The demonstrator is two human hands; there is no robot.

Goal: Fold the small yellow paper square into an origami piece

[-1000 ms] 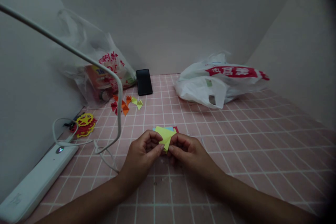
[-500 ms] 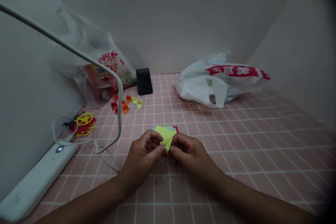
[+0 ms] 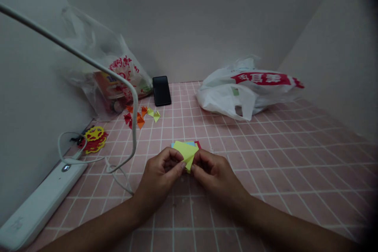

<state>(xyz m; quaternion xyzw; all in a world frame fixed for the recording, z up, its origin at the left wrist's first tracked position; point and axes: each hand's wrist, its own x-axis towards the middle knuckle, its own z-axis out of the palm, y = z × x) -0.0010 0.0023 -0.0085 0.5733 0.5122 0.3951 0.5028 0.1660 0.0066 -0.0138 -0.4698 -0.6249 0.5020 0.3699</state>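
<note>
Between my two hands is a small yellow sheet of paper [image 3: 185,150], partly folded, with a crease running down toward its lower point. My left hand [image 3: 162,169] pinches its left and lower edge between thumb and fingers. On the other side, my right hand [image 3: 213,170] grips the right edge in the same way. Behind the yellow sheet, edges of blue paper [image 3: 191,143] and red paper [image 3: 199,144] peek out on the table. How much paper lies beneath is hidden by my hands and the sheet.
Several folded paper pieces in red, orange and yellow [image 3: 141,119] lie beyond my left hand. A black phone [image 3: 162,91] leans at the wall between a clear bag [image 3: 126,75] and a white bag [image 3: 227,98]. A white power bank-like device [image 3: 44,201] and cable [image 3: 134,126] occupy the left.
Both hands keep their pinch on the yellow paper and have barely moved. The lower fold looks slightly shifted under the left thumb.
</note>
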